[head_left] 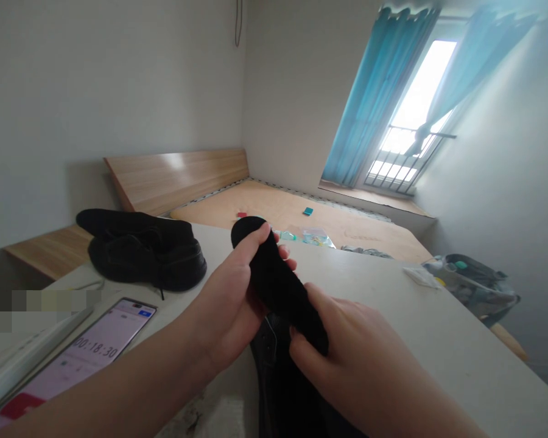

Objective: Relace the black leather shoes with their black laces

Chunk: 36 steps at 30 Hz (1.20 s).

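While two hands hold it up over the near part of a white table (438, 331), a black insole (276, 274) slants across the middle of the view, above a black lace-up shoe (281, 377) whose eyelets show beside it; whether the two touch, I cannot tell. The left hand (231, 289) is closed around the far end, thumb pressed on the upper face and fingers curled beneath, and the right hand (360, 340) pinches the near end between thumb and fingers. The step in hand seems to be handling the insole outside the shoe; the next move probably calls for a light hold at both ends, as it looks thin and bendy. Counting outward, there are two shoes, the other shoe (146, 264) standing to the left with a flat dark piece (128, 220), likely a second insole, lying across its top. Just before that shoe is one smartphone (105, 347) with a timer at 00:18:30. Beyond the table come one bed base (274, 198), one wooden headboard (182, 176) and two blue curtain panels (369, 97) at one window (422, 91).
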{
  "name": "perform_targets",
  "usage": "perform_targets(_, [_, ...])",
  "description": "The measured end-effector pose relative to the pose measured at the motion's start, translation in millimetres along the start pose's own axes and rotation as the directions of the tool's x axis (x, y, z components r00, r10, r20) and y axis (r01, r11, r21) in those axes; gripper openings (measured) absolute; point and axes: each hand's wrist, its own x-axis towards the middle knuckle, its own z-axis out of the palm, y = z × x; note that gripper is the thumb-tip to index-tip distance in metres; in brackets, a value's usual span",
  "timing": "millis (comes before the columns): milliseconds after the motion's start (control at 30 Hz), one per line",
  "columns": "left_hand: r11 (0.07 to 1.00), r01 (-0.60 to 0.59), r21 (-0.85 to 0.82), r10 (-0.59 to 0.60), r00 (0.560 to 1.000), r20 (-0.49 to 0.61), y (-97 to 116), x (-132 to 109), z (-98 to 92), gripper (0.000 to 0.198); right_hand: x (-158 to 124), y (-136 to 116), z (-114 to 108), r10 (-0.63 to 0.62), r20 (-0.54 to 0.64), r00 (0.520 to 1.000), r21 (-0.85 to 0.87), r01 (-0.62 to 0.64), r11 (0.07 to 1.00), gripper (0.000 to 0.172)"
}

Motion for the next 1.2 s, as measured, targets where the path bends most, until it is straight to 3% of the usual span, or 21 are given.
perform_targets(200, [0.996,0.081,-0.030,-0.080,0.996,0.047,-0.6,-2.2,0.6,0.037,-5.1,-0.4,-1.4,-0.046,-0.095,0.994,0.042,0.050,0.998,0.021])
perform_targets(367, [0.999,0.043,0.016,-0.044,0.998,0.053,1.1,-4.1,0.6,0.043,-7.0,0.6,-6.4,-0.061,-0.123,0.990,0.024,0.065,0.998,0.026])
perform_targets(433, [0.995,-0.003,0.099,-0.004,0.997,0.077,4.2,-5.0,-0.2,0.054,-8.2,1.9,-10.8,-0.074,-0.121,0.990,0.034,0.079,0.996,0.024])
perform_targets(567, [0.929,-0.148,0.338,0.024,0.938,0.346,12.9,-0.5,-5.2,0.082,-10.6,9.0,-24.3,-0.046,-0.186,0.981,0.035,0.054,0.998,0.028])
perform_targets(667, [0.828,-0.301,0.472,0.105,0.912,0.396,18.6,7.4,-12.1,0.079,-12.2,15.7,-35.4,-0.015,-0.258,0.966,0.050,0.029,0.998,0.032])
perform_targets(733, [0.688,-0.347,0.637,0.117,0.920,0.374,19.7,9.1,-17.7,0.056,-13.9,18.4,-41.6,0.018,-0.250,0.968,0.066,-0.001,0.998,0.034])
perform_targets(800, [0.400,-0.320,0.859,-0.019,0.934,0.357,16.7,5.0,-23.7,0.044,-16.0,19.0,-45.7,0.036,-0.225,0.974,0.076,-0.019,0.997,0.034])
perform_targets(900, [-0.176,-0.330,0.927,-0.258,0.925,0.280,2.0,-7.6,-31.8,0.057,-18.3,16.7,-46.7,0.011,-0.238,0.971,0.079,0.008,0.997,0.035])
perform_targets(967, [-0.403,-0.411,0.818,-0.277,0.906,0.319,-11.3,-13.7,-34.3,0.074,-18.4,13.7,-44.3,-0.008,-0.246,0.969,0.084,0.030,0.996,0.035])
perform_targets(1067, [-0.552,-0.426,0.717,-0.255,0.905,0.342,-23.2,-14.0,-32.3,0.066,-16.5,9.3,-38.3,-0.026,-0.180,0.983,0.112,0.047,0.993,0.033])
perform_targets(1200, [-0.506,-0.456,0.732,-0.221,0.889,0.402,-14.4,-6.8,-27.4,0.034,-12.7,9.1,-30.4,-0.019,-0.009,1.000,0.192,0.020,0.981,0.035])
